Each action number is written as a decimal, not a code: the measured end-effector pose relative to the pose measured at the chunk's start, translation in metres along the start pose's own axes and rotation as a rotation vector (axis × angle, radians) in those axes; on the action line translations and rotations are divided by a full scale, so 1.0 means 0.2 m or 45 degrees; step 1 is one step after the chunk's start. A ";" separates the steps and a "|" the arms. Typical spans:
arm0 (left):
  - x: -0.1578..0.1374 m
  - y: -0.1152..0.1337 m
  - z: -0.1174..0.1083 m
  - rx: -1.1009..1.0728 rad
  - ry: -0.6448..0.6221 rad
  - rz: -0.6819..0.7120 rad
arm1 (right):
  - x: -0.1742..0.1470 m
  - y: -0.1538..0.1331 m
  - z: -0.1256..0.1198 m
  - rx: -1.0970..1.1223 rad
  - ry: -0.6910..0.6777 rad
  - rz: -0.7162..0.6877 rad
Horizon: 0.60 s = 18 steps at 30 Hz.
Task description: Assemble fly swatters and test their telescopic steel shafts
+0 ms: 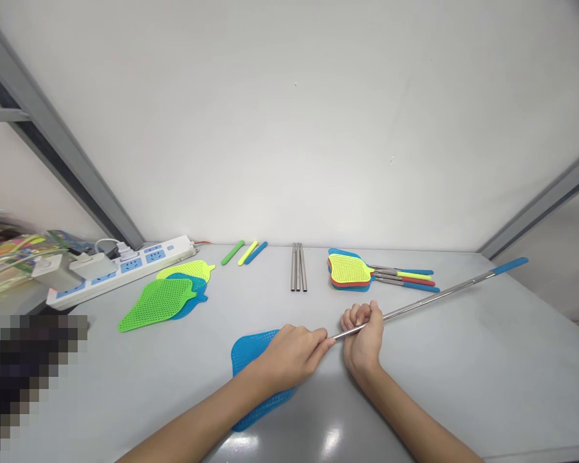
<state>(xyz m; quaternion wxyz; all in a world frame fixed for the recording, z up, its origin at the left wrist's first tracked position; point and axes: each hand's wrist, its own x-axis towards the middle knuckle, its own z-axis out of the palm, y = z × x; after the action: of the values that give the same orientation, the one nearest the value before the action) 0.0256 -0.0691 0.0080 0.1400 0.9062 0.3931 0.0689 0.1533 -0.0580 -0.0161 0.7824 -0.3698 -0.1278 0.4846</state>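
Observation:
A blue fly swatter (251, 347) with a long extended metal rod and a blue grip is held across the front of the table. My left hand (296, 354) is closed round the rod where it meets the perforated head, covering that joint. Farther along, my right hand (364, 337) wraps its curled fingers about the rod. From there the rod slants up to the right, ending in the blue grip. Beyond my right hand lies a stack of finished-looking fly swatters (352, 270) with yellow, red and blue parts.
Loose green, blue and yellow swatter heads (157, 305) lie at left. Behind them are several coloured grips (248, 253) and some metal rods (298, 267). A white power strip (120, 273) with plugs stands at the back left, near plastic bags (9, 263). A wall closes the back.

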 end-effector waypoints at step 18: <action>0.00 -0.01 0.00 0.091 0.026 0.026 | -0.01 0.03 -0.01 0.024 -0.056 0.020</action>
<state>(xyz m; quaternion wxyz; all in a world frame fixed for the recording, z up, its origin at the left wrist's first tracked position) 0.0246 -0.0678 0.0083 0.1027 0.9138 0.3874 0.0653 0.1489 -0.0595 -0.0201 0.7790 -0.3527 -0.1374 0.4998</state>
